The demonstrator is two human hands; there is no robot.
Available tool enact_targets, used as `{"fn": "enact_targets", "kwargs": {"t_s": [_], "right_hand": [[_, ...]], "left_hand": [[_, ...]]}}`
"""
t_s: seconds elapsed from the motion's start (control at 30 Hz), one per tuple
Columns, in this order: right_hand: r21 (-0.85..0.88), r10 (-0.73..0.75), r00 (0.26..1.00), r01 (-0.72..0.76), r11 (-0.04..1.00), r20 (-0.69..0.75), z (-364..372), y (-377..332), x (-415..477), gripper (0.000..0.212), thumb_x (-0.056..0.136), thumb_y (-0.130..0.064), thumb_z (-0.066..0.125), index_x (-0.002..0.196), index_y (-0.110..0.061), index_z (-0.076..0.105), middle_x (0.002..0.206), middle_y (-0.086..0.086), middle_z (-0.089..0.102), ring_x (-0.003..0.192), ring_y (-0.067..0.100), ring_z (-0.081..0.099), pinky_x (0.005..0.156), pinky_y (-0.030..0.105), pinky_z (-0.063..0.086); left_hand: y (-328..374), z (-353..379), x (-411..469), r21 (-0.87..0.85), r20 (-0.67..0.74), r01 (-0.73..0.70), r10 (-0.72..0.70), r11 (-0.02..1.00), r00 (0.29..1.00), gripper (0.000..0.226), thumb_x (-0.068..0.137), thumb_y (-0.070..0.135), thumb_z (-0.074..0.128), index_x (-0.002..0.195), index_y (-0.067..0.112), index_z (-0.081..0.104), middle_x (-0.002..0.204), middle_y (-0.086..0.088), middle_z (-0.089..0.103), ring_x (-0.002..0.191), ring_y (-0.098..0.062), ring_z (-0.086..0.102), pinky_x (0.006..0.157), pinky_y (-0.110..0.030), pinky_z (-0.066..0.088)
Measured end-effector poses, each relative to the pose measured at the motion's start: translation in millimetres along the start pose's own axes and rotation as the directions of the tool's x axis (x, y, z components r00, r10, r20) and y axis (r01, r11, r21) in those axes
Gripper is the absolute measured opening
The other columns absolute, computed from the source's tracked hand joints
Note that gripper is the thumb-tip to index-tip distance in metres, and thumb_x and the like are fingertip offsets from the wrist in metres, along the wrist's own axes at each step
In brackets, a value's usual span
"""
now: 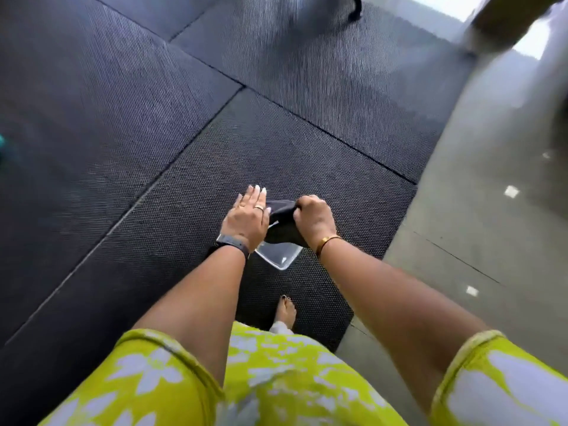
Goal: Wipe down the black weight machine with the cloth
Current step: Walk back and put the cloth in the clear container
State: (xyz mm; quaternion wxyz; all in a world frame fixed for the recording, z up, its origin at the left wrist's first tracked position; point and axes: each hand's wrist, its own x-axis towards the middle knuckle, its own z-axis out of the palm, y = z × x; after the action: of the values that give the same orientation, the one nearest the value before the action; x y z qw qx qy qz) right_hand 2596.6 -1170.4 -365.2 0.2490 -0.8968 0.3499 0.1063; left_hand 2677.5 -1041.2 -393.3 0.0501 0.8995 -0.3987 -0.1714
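The dark cloth is being readied above the floor mats, no wiping yet: the right hand curls tight round it, the left hand lays straight fingers against it, and the machine, not in view, likely must be reached next

Floor mats, 9–12 o'clock: black, rubber-looking, matt, fine dotted texture. Tile floor at 3 o'clock: grey, smooth, glossy, reflects light. Cloth bunched in right hand: dark fabric, soft, matt, creased. Under it a clear plastic piece: see-through, smooth, glossy at edges. Bangle on right wrist: gold-coloured metal, shiny. Ring on left hand: same gold metal look. Watch strap, left wrist: dark, matt. Garment at 6 o'clock: yellow-green cloth w/ white flower print, matt.
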Motion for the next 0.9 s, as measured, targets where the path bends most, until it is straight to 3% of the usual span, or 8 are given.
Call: {"fn": "enact_targets", "kwargs": {"t_s": [0.1, 0.17, 0.23, 0.33, 0.57, 0.73, 0.9], "right_hand": [[0.052, 0.038, 0.999, -0.039, 0.998, 0.028, 19.9, 7.2, 16.7, 0.026, 0.096, -0.014, 0.047, 0.113, -0.003, 0.062, 0.117, 0.014, 0.059, 0.109, 0.032, 0.056, 0.089, 0.035, 0.043], [0.09, 0.056, 0.998, -0.058, 0.994, 0.021, 34.6, 12.7, 29.7, 0.025, 0.094, -0.011, 0.048, 0.111, -0.002, 0.064, 0.115, 0.015, 0.061, 0.108, 0.031, 0.056, 0.088, 0.033, 0.039], [0.133, 0.089, 0.995, -0.093, 0.987, 0.038, 51.8, 19.3, 41.4, 0.026, 0.094, -0.011, 0.048, 0.113, -0.003, 0.065, 0.114, 0.015, 0.063, 0.108, 0.03, 0.056, 0.089, 0.03, 0.037], [0.166, 0.147, 0.989, -0.15, 0.975, 0.033, 85.7, 34.1, 67.1, 0.026, 0.093, -0.012, 0.05, 0.111, -0.002, 0.066, 0.115, 0.015, 0.064, 0.109, 0.028, 0.056, 0.093, 0.027, 0.035], [0.221, 0.261, 0.962, -0.272, 0.937, 0.079, 175.9, 82.8, 120.6, 0.025, 0.09, -0.014, 0.056, 0.106, -0.002, 0.069, 0.112, 0.016, 0.064, 0.109, 0.031, 0.057, 0.094, 0.032, 0.038], [0.357, 0.321, 0.941, -0.336, 0.872, 0.101, 227.1, 111.8, 153.8, 0.022, 0.088, -0.011, 0.059, 0.105, -0.004, 0.071, 0.11, 0.011, 0.067, 0.108, 0.024, 0.059, 0.089, 0.019, 0.036], [0.415, 0.308, 0.942, -0.336, 0.845, 0.135, 283.5, 131.0, 177.6, 0.016, 0.087, -0.007, 0.059, 0.098, -0.003, 0.07, 0.102, 0.01, 0.069, 0.097, 0.019, 0.059, 0.075, 0.01, 0.033]], "left_hand": [[-4.9, 29.0, 9.6, -0.058, 0.018, -0.045, 0.046, 0.997, 0.999, 0.063, 0.101, 0.036, 0.012, 0.151, 0.0, 0.021, 0.158, -0.014, 0.022, 0.149, -0.025, 0.015, 0.12, -0.032, 0.002], [-12.1, 52.7, 20.1, -0.049, 0.006, -0.08, 0.081, 0.996, 0.997, 0.069, 0.095, 0.038, 0.014, 0.142, -0.006, 0.04, 0.148, -0.02, 0.041, 0.14, -0.032, 0.036, 0.116, -0.039, 0.017], [-20.7, 75.8, 30.6, -0.056, 0.019, -0.094, 0.095, 0.994, 0.995, 0.062, 0.093, 0.031, 0.025, 0.129, -0.009, 0.055, 0.133, -0.023, 0.056, 0.125, -0.037, 0.054, 0.105, -0.049, 0.035], [-33.7, 105.7, 48.2, -0.006, -0.007, -0.133, 0.133, 0.991, 0.991, 0.054, 0.091, 0.027, 0.034, 0.118, -0.008, 0.064, 0.12, -0.022, 0.065, 0.112, -0.035, 0.064, 0.089, -0.052, 0.051], [-69.2, 199.4, 94.4, 0.036, 0.058, -0.226, 0.223, 0.974, 0.973, 0.053, 0.089, 0.026, 0.035, 0.114, -0.01, 0.065, 0.116, -0.023, 0.067, 0.108, -0.037, 0.065, 0.085, -0.055, 0.051], [-96.8, 257.4, 115.6, 0.026, 0.105, -0.259, 0.255, 0.965, 0.961, 0.06, 0.094, 0.029, 0.024, 0.129, -0.01, 0.054, 0.131, -0.025, 0.057, 0.123, -0.039, 0.055, 0.103, -0.051, 0.037], [-122.9, 306.8, 137.4, 0.062, 0.122, -0.265, 0.256, 0.962, 0.959, 0.055, 0.093, 0.024, 0.031, 0.122, -0.014, 0.058, 0.124, -0.028, 0.061, 0.114, -0.043, 0.06, 0.093, -0.058, 0.044]]}}
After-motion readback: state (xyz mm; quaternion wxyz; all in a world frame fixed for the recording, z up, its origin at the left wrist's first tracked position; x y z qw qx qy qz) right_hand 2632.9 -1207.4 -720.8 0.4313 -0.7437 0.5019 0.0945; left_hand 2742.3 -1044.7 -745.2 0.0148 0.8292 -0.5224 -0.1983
